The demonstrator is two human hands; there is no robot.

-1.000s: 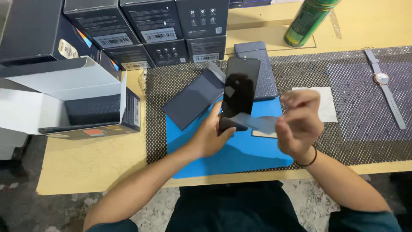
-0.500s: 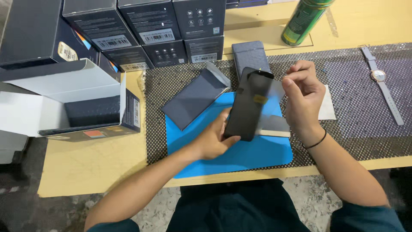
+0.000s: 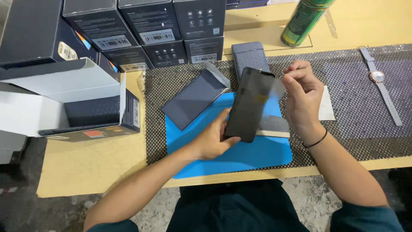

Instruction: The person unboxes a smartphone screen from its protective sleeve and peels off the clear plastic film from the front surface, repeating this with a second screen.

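Note:
My left hand (image 3: 213, 139) grips the lower end of a black phone (image 3: 249, 105), held tilted above a blue mat (image 3: 244, 157). My right hand (image 3: 302, 96) pinches a clear protective film (image 3: 274, 92) by its upper corner; the film hangs partly peeled off the phone's right side. A second dark flat phone-like slab (image 3: 193, 98) lies on the mat's upper left. A grey textured case (image 3: 250, 56) lies just beyond the phone.
A black mesh pad (image 3: 360, 129) covers the wooden table (image 3: 94, 167). Several dark boxes (image 3: 150, 30) stack at the back left, with an open white box (image 3: 64, 101) on the left. A green spray can (image 3: 302, 21) stands behind; a grey-strap wristwatch (image 3: 380, 83) lies right. A white card (image 3: 326, 105) sits under my right hand.
The phone has tipped from upright to slanted and moved right. My right hand rose from the phone's lower right to its top right corner, drawing the film away.

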